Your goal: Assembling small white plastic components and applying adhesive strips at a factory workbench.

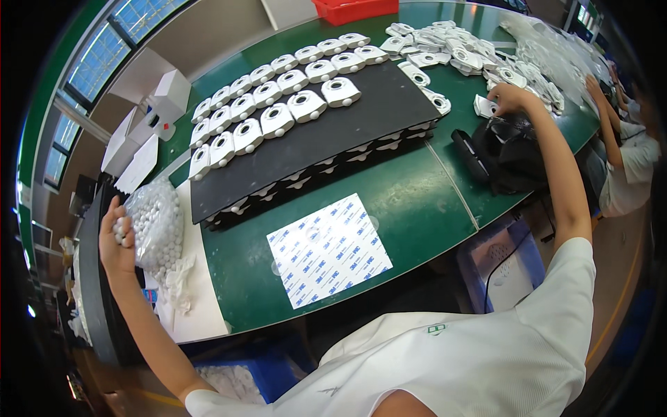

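Note:
At the left, my left hand (115, 243) is cupped with its fingers curled round several small white balls (123, 231). It is beside a clear plastic bag (161, 222) full of the same balls. My right hand (511, 99) reaches to the far right and grips a white plastic part (484, 106) with a round hole; the fingertips are partly hidden. Rows of similar white parts (276, 119) lie on a black board (319, 149) in the middle, several with a white ball at the lower edge. A loose pile of these parts (451, 45) lies beyond my right hand.
A black bag (514, 156) and a black case (470, 155) sit under my right forearm. A printed white sheet (330, 250) lies near the front of the green table (240, 299). Clear plastic wrap (549, 52) and a person (629, 149) are at the right; a red bin (354, 8) stands at the back.

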Motion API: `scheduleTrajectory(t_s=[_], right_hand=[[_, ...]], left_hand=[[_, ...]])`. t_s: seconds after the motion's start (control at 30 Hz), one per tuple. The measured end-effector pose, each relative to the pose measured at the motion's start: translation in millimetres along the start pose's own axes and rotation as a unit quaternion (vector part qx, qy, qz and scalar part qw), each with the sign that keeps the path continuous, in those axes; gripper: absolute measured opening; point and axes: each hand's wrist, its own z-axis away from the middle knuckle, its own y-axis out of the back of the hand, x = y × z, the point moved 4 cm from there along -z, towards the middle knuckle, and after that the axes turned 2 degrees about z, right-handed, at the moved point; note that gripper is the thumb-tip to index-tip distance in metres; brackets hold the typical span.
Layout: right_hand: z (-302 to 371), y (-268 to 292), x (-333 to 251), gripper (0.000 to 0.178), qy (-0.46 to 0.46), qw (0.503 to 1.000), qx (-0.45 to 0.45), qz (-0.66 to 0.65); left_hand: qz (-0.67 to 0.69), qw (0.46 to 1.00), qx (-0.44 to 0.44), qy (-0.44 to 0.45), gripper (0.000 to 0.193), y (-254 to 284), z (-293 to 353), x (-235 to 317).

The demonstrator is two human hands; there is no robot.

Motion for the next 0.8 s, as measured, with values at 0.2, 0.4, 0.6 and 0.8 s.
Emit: scheduleTrajectory(t_s=[0.2,0.4,0.6,0.8], right_hand=[[3.5,12.9,5.5,0.035,-0.055,0.986,-0.028,-0.156],[46.4,45.3,-64.8,0.031,-0.045,0.840,0.181,-0.509],[99.9,32.3,-182.0,0.043,0.065,0.673,0.135,-0.724],[124.7,-15.7,-277.5,0.018,0.064,0.816,0.104,-0.565]], left_hand=[[0.002,0.980,-0.170,0.103,0.026,-123.7,94.1,-66.1],[0.120,0.919,-0.293,0.237,0.031,-200.0,131.3,-131.7],[0.255,0.881,-0.284,0.280,0.033,-233.4,127.8,-163.0],[0.279,0.886,-0.299,0.218,0.033,-227.9,125.0,-169.1]])
